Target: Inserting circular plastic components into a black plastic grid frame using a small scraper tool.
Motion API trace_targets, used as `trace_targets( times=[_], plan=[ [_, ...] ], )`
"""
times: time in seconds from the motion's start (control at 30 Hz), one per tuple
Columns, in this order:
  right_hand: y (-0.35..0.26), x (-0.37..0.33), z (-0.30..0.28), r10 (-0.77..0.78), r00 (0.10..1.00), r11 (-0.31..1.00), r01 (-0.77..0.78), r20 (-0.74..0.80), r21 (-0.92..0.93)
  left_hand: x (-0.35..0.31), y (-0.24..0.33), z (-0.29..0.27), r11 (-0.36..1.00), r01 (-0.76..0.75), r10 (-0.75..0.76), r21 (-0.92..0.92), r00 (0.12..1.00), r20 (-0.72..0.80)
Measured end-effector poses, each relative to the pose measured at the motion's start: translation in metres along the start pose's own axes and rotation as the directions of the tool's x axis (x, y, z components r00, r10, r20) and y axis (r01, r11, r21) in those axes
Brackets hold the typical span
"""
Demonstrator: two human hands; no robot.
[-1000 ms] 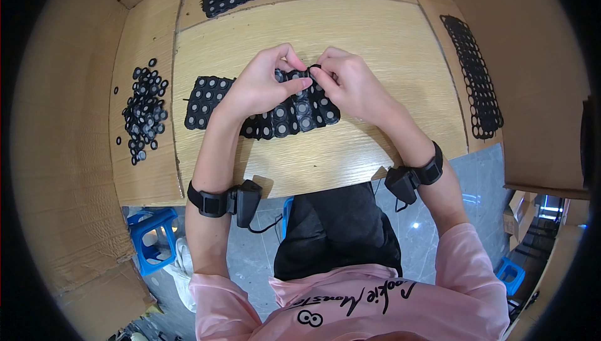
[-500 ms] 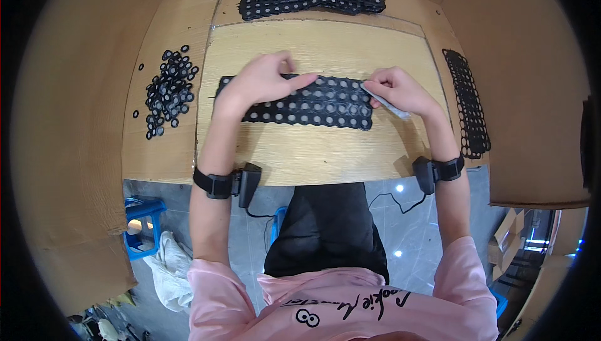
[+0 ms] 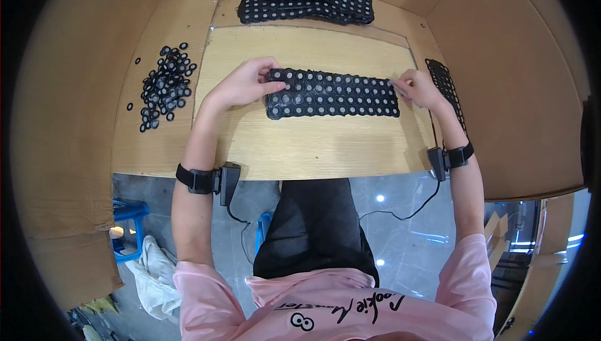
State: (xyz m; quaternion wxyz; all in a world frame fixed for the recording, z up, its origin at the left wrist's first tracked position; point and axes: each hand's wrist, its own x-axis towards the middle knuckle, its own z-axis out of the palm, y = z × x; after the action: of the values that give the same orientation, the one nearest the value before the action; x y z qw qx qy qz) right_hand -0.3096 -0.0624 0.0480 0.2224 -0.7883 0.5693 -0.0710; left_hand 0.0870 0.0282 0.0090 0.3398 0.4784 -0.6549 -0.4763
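A black rectangular strip (image 3: 332,95) with rows of round grey dots lies on the pale wooden board (image 3: 300,147), its long side running left to right. At its left end my left hand (image 3: 247,82) is closed on the edge, the thumb on top near the upper corner. My right hand (image 3: 418,89) is pinched at the upper right corner of the strip. Something small and whitish shows at its fingertips, too blurred to name.
A heap of small black rings with pale centres (image 3: 166,84) lies on the left. Several stacked dotted strips (image 3: 307,1) are at the back. A black lattice strip (image 3: 447,90) lies at the right, partly behind my forearm. Cardboard walls (image 3: 519,90) stand around.
The dotted strip has shifted right. My left hand has gone from reaching across it to holding its left end. The whitish flat piece below my right hand no longer shows clearly.
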Motion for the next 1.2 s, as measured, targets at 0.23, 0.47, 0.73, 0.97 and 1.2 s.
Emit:
trace_targets(
  times=[0.23, 0.47, 0.73, 0.97, 1.2],
  plan=[
    [-0.010, 0.011, -0.006, 0.170, 0.965, 0.972, -0.130, -0.202, 0.196, 0.000, -0.009, 0.002, 0.986, 0.037, -0.046, -0.162, 0.997, -0.054],
    [-0.120, 0.022, 0.069, -0.079, 0.996, 0.694, 0.029, 0.036, 0.719, 0.002, -0.014, -0.001, 0.991, 0.028, -0.038, -0.134, 0.997, -0.069],
    [-0.142, 0.049, 0.118, -0.250, 0.967, 0.452, 0.160, -0.048, 0.877, 0.012, -0.013, 0.009, 0.964, 0.081, -0.123, -0.254, 0.980, -0.156],
    [-0.137, 0.057, 0.130, -0.485, 0.860, 0.594, 0.458, -0.161, 0.661, 0.013, -0.001, 0.018, 0.976, 0.152, -0.190, -0.158, 0.946, -0.263],
    [-0.132, 0.056, 0.133, -0.508, 0.846, 0.632, 0.495, -0.163, 0.596, 0.012, -0.004, 0.019, 0.989, 0.063, -0.103, -0.134, 0.942, -0.320]
  ],
)
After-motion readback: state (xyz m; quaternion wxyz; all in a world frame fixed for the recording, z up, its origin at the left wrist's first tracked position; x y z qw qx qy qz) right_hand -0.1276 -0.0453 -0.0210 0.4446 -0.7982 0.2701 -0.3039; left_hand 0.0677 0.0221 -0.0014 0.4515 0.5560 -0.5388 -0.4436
